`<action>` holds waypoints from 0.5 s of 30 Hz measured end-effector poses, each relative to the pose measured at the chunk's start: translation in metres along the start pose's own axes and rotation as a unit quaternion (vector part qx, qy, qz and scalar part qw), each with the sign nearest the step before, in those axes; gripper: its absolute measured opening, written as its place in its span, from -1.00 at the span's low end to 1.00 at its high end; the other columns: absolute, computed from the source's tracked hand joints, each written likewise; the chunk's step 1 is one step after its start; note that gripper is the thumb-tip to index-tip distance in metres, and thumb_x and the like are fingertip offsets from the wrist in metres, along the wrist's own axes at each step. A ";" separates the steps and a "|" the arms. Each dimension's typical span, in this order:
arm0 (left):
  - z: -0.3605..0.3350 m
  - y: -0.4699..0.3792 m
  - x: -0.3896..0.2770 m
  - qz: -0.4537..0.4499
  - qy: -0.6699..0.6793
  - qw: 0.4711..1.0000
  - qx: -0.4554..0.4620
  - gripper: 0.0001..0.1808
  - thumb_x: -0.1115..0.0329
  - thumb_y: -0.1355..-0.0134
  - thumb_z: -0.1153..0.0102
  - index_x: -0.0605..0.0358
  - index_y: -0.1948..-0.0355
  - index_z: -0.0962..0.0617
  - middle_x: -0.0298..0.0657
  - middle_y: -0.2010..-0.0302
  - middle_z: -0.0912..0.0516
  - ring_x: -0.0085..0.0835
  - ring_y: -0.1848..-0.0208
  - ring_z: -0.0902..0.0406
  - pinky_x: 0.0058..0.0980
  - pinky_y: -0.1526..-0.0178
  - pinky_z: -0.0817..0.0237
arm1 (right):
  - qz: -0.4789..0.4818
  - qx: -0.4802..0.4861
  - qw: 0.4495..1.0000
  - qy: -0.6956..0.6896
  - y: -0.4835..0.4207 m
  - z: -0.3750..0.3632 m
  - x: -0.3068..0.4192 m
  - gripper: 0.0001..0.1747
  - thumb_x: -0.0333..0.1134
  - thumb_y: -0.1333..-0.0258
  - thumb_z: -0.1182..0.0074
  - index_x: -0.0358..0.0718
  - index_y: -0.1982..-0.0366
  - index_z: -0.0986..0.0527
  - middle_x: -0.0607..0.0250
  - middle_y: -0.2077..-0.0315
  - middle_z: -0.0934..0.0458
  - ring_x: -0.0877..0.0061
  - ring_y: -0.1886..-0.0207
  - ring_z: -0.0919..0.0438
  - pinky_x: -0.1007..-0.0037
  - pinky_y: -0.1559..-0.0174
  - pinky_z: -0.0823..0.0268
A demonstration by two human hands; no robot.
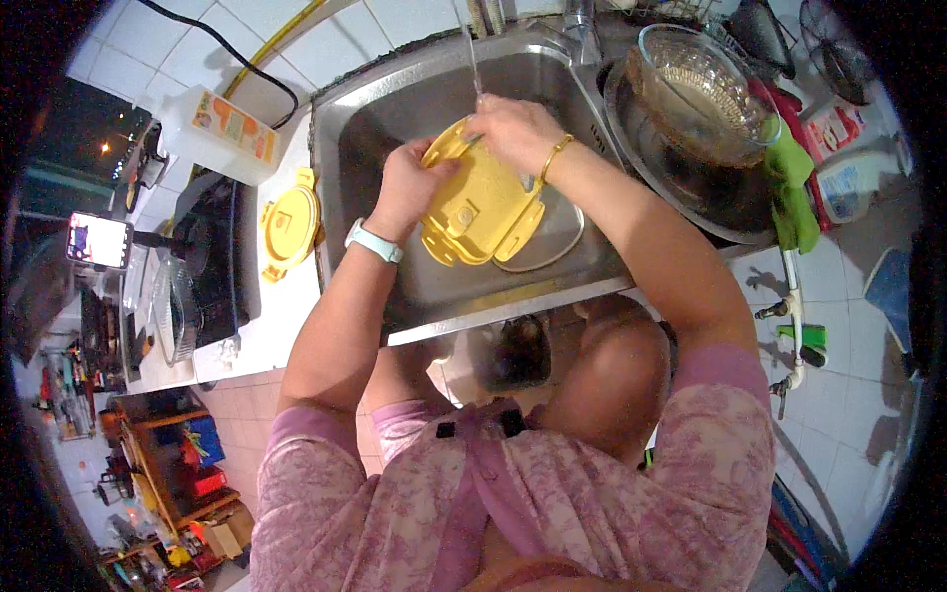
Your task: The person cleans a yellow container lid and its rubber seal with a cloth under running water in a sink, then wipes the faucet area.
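Over the stainless steel sink (444, 296), my left hand (410, 185) grips the left edge of a yellow plastic container lid (481, 200) with side clips. My right hand (518, 129) rests at the lid's upper edge, its fingers bent against it; whether it grips anything there is hidden. A thin stream of water (472, 66) falls from above onto or beside my right hand. Below the lid, a pale curved rim (551, 260) lies in the basin. A round yellow lid (290, 224) with clips lies on the white counter left of the sink.
At the left stand a white plastic jug (222, 137) and a glass dish (176, 311). A phone (100, 240) is mounted farther left. To the right, a glass bowl (699, 96) sits over a large dark pan (710, 200), near green gloves (795, 192). The faucet (583, 37) is behind the basin.
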State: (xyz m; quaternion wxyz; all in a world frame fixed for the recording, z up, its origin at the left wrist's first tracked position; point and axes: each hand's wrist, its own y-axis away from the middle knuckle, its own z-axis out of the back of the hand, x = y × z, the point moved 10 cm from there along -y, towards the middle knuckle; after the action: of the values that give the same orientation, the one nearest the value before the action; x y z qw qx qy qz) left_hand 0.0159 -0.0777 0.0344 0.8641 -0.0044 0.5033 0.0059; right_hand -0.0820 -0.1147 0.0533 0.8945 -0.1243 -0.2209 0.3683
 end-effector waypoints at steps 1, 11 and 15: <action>0.000 -0.001 0.002 -0.003 -0.004 1.000 0.001 -0.75 0.42 0.08 -0.11 0.36 0.34 -0.50 -0.21 0.53 -0.56 -0.58 0.51 -0.45 -0.59 0.42 -0.27 | -0.050 0.050 0.997 0.017 0.001 -0.007 -0.018 -0.80 -0.40 0.11 0.11 -0.09 0.38 -0.49 0.23 0.33 -0.40 0.31 0.23 -0.43 0.35 0.19 -0.28; -0.004 -0.003 0.008 -0.013 0.092 0.993 0.066 -0.78 0.47 0.02 -0.10 0.23 0.30 -0.43 -0.32 0.41 -0.51 -0.61 0.37 -0.44 -0.65 0.28 -0.26 | -0.145 0.132 0.975 -0.105 0.009 0.003 -0.066 -0.59 -0.20 0.36 -0.19 -0.21 0.34 -0.45 0.06 0.29 -0.42 0.31 0.16 -0.39 0.39 0.09 -0.22; -0.015 -0.001 0.007 -0.011 0.114 0.986 0.122 -0.75 0.51 0.06 -0.10 0.22 0.30 -0.42 -0.34 0.40 -0.49 -0.60 0.32 -0.42 -0.64 0.22 -0.24 | -0.070 0.099 0.992 -0.040 0.003 0.013 -0.055 -0.62 -0.21 0.36 -0.19 -0.20 0.38 -0.46 0.12 0.34 -0.42 0.29 0.19 -0.39 0.37 0.13 -0.23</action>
State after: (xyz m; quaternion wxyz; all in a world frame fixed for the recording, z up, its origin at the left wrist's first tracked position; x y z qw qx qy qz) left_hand 0.0060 -0.0793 0.0206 0.7950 0.0948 0.5956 -0.0649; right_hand -0.1250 -0.1505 0.0469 0.9164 -0.0044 -0.2275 0.3293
